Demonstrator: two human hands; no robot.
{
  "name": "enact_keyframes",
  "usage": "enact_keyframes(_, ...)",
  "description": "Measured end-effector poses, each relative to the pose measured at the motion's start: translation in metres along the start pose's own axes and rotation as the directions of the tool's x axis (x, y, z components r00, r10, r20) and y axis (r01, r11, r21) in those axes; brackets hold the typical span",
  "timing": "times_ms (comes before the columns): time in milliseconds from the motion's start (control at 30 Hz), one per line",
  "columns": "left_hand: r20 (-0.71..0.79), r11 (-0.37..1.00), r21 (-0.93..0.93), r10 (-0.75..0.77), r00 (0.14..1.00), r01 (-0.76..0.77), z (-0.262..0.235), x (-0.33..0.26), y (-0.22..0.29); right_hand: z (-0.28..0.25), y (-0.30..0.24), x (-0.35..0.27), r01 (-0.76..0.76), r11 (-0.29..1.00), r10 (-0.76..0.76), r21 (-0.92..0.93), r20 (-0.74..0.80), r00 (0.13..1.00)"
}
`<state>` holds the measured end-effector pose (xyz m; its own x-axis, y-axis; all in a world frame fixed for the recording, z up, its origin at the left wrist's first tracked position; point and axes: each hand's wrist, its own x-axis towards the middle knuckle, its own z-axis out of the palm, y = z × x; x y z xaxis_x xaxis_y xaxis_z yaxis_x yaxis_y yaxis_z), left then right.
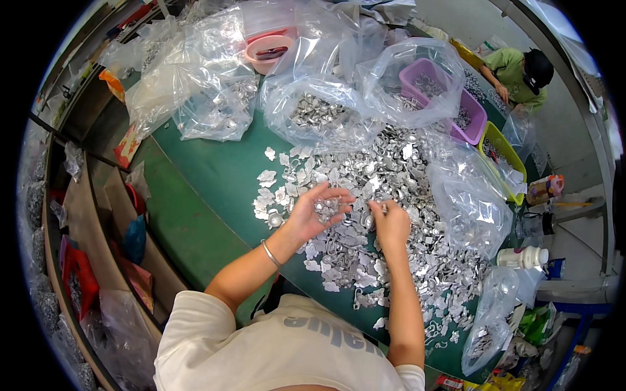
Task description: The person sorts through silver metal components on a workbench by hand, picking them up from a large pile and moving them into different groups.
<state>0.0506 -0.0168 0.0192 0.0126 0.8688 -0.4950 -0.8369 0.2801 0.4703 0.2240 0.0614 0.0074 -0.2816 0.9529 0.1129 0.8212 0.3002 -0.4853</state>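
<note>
A large heap of small silver metal pieces (398, 163), flat and irregular in outline, covers the middle of the green table (195, 169). My left hand (312, 218) is cupped palm up over the heap's left side, with a few small silver metal pieces (328, 208) lying in the palm and along the fingers. Just to its right, my right hand (392, 228) is closed in a pinch low over the heap. What its fingertips hold, if anything, is too small to make out. A metal bangle (270, 253) circles my left wrist.
Clear plastic bags of metal pieces (319, 111) line the far side. Purple baskets (471, 117) and a yellow-green basket (502, 159) stand at the right, near a white bottle (521, 257). A co-worker in green (521, 78) sits far right. Shelves (85, 221) run along the left.
</note>
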Motion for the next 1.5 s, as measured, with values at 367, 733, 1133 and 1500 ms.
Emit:
enact_keyframes(367, 0.115, 0.997, 0.041, 0.066, 0.991, -0.071, -0.001, -0.008, -0.006, 0.010, -0.004, 0.006, 0.062, 0.984, -0.071, -0.170, -0.044, 0.997)
enact_keyframes(733, 0.015, 0.568, 0.747, 0.505, 0.863, -0.345, -0.036, -0.001, -0.002, -0.021, 0.010, 0.000, -0.417, 0.403, 0.028, 0.814, 0.445, 0.895)
enact_keyframes(1133, 0.415, -0.465, 0.872, 0.535, 0.736, -0.153, -0.019, 0.021, 0.002, -0.011, 0.001, -0.004, -0.592, 0.021, -0.003, 0.806, 0.592, 0.806)
enact_keyframes(1500, 0.384, -0.445, 0.889, 0.590, 0.711, -0.110, -0.029, -0.001, 0.014, 0.019, -0.029, 0.039, 0.390, 0.920, -0.381, 0.033, -0.149, 0.913)
